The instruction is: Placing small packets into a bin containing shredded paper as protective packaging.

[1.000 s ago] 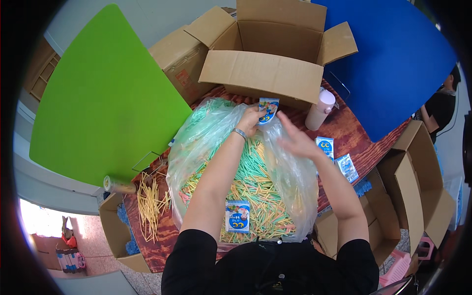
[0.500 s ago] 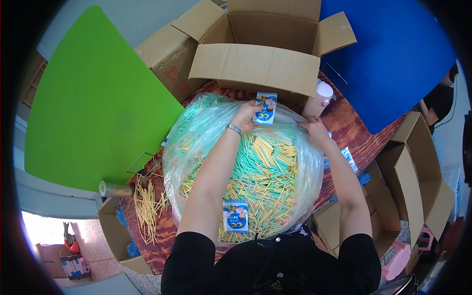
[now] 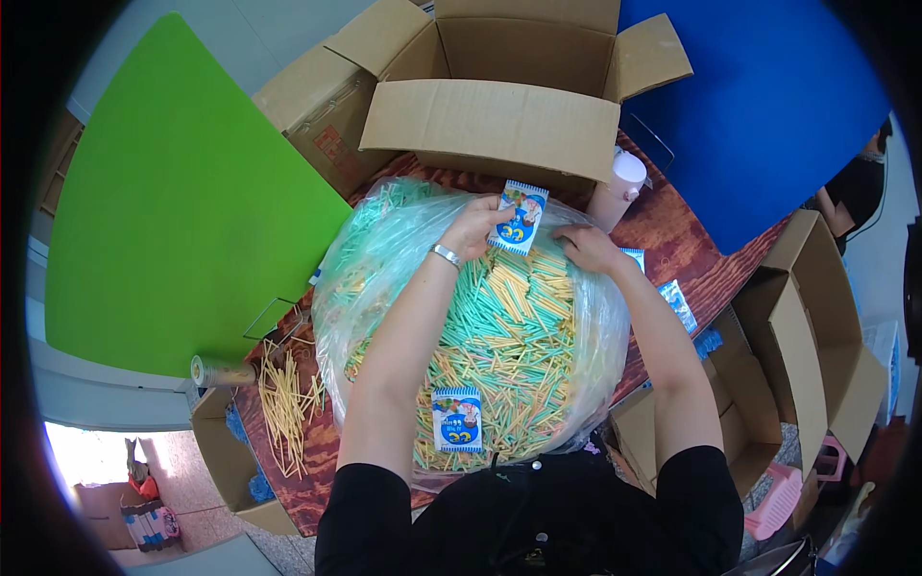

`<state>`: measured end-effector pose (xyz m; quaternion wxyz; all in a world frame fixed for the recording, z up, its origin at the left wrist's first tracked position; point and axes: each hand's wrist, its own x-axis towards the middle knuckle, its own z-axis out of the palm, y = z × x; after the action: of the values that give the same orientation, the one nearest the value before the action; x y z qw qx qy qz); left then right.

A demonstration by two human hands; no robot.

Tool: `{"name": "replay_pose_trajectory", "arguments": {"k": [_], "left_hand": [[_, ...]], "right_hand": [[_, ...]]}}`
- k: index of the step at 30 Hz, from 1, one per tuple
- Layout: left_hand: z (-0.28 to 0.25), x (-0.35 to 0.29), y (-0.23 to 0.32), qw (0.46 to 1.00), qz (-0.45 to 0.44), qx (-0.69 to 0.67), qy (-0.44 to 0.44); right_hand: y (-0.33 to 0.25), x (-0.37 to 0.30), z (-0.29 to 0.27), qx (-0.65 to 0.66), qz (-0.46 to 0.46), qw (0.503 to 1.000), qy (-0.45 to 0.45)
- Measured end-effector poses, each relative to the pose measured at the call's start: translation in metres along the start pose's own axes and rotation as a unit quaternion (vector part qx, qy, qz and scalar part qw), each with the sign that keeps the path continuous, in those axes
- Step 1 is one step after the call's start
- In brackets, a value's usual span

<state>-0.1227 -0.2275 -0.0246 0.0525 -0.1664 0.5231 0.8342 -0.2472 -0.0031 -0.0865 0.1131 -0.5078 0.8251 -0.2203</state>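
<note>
Upper centre: left hand (image 3: 471, 230) pinches blue-and-white rectangular packet (image 3: 521, 217), newly tilted; right hand (image 3: 589, 248), fingers curled, grip unclear, now nearer over clear plastic bag (image 3: 607, 331); hands flank packet.

A head-worn fisheye looks down at the table (image 3: 677, 223).

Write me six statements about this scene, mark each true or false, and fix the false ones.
1. The left hand holds a packet. True.
2. The right hand reaches into the open carton. False: it is at the plastic bag.
3. A second packet lies on the sticks in the bag. True.
4. The green board is right of the blue board. False: it is to the left.
5. Loose sticks lie left of the bag. True.
6. The bottle lies inside the bag. False: it stands on the table.
</note>
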Motion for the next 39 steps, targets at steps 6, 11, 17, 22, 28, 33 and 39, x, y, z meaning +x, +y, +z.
{"name": "replay_pose_trajectory", "arguments": {"k": [6,11,17,22,28,33,39], "left_hand": [[-0.036,-0.029,0.006,0.998,0.025,0.031,0.046],[-0.070,-0.011,-0.011,0.984,0.072,-0.036,0.159],[-0.054,-0.017,0.003,0.990,0.056,-0.006,0.128],[-0.062,-0.005,0.003,0.993,0.051,-0.022,0.104],[-0.056,-0.010,0.007,0.992,0.052,-0.026,0.114],[-0.060,-0.015,0.009,0.993,0.037,-0.016,0.110],[-0.041,-0.024,0.012,0.992,0.046,-0.027,0.114]], "right_hand": [[-0.012,-0.016,-0.009,0.228,0.081,0.966,0.089],[-0.038,-0.030,-0.005,0.025,-0.102,0.960,0.259],[-0.022,-0.158,-0.062,-0.088,0.069,0.957,0.267],[0.027,-0.259,-0.020,-0.129,0.230,0.954,0.142],[-0.002,-0.225,-0.064,0.137,0.204,0.933,0.261],[-0.080,-0.087,-0.088,0.125,-0.047,0.983,0.129],[-0.048,-0.004,-0.033,-0.073,0.042,0.996,0.020]]}}
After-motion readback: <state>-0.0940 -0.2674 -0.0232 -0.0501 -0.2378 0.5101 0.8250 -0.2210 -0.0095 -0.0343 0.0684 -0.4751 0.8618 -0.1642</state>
